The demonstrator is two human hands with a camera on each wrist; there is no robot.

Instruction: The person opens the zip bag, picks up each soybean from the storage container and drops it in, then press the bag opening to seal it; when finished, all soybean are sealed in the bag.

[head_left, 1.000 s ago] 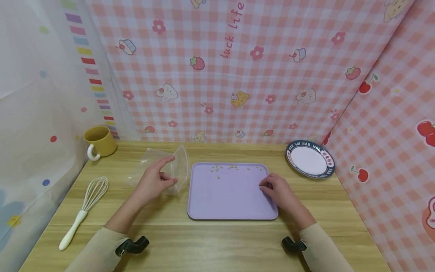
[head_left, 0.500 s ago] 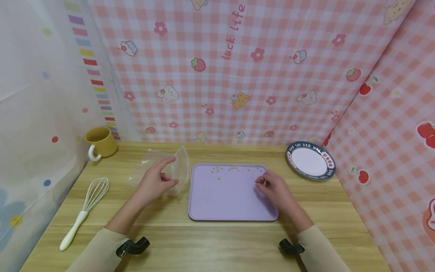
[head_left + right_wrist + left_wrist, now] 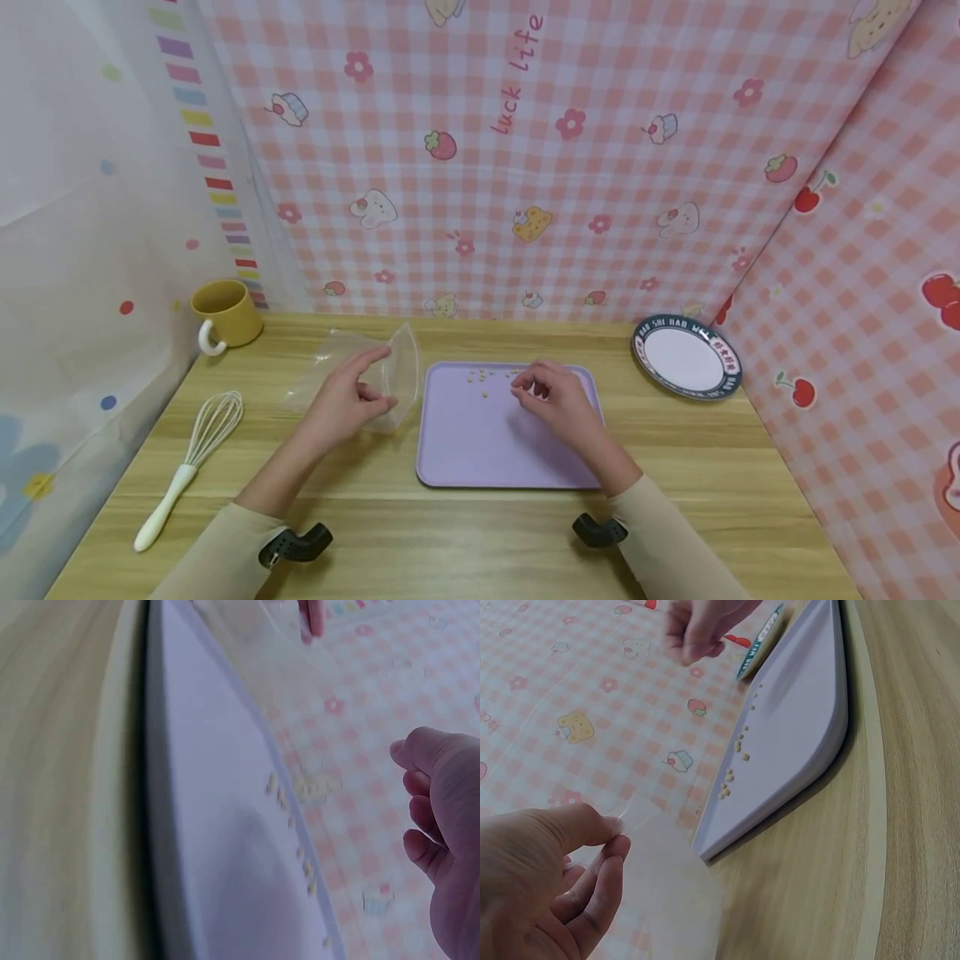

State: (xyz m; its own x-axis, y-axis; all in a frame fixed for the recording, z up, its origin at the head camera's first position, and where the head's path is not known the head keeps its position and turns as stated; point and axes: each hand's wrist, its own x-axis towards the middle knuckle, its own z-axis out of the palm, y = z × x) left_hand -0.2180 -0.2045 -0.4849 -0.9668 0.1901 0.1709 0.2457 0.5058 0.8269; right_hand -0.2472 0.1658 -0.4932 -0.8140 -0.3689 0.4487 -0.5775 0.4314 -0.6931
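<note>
My left hand (image 3: 335, 404) holds a clear plastic bag (image 3: 315, 367) by its mouth, which is spread apart beside the tray. In the left wrist view, the thumb and fingers pinch the film. Over the lilac tray (image 3: 472, 450) hangs my right hand (image 3: 562, 408), thumb and index fingertips together. A tiny pale speck at those tips looks like a soybean, mostly hidden by the fingers. Several more yellow soybeans (image 3: 729, 776) lie scattered along the tray's far edge; the right hand covers some of them in the head view.
A yellow mug (image 3: 228, 315) with a white handle stands at the back left. Nearer on the left lies a white whisk (image 3: 187, 467). A dark-rimmed plate (image 3: 686, 357) is at the back right. Patterned cloth walls (image 3: 480, 192) border the wooden table.
My right hand has lifted from the tray's right side and moved left over it, toward the bag. The left hand stays with the bag. The head view has shifted slightly.
</note>
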